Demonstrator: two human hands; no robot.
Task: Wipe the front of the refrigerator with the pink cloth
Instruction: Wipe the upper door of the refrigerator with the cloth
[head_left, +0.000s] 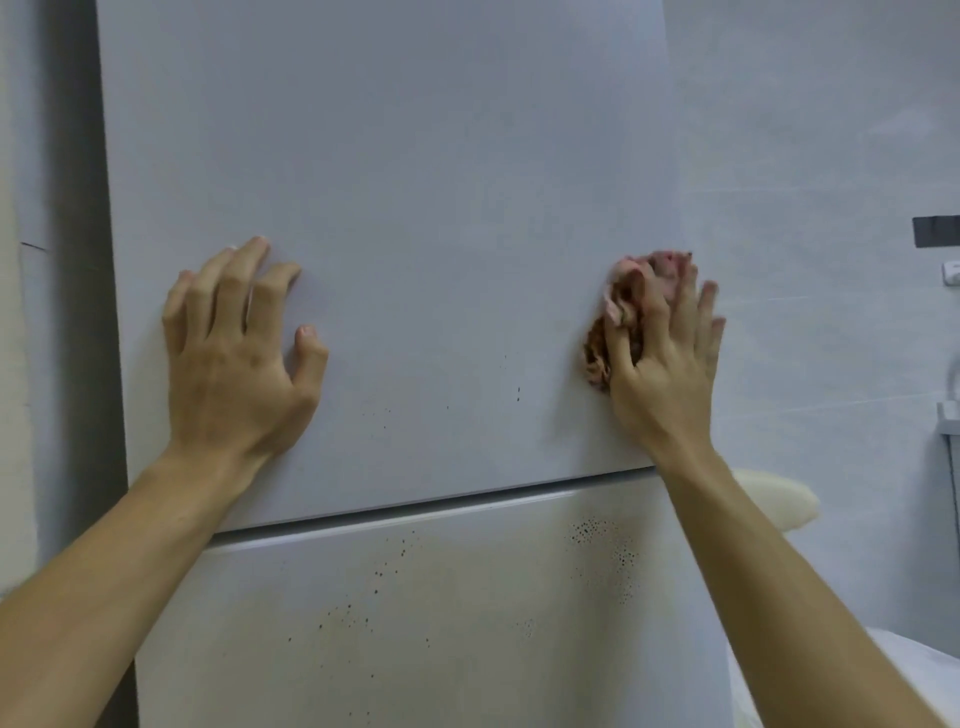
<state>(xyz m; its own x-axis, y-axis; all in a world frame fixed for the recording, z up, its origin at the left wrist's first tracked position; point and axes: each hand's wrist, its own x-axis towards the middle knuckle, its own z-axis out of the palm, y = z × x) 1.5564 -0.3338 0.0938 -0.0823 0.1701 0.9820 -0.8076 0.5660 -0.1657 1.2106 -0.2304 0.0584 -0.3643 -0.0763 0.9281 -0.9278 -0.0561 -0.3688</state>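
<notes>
Left hand (234, 358): fingers wide, braced on refrigerator (389, 156) door.
Right hand (670, 369): fingers hold bunched pink cloth (621, 306) at door's right edge.
Risk: cloth could slide off the edge, leaving dark specks (592, 532) below.

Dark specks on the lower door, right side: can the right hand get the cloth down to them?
Probably yes: the right hand holds the pink cloth against the upper door straight above the specks, and nothing blocks the way.
</notes>
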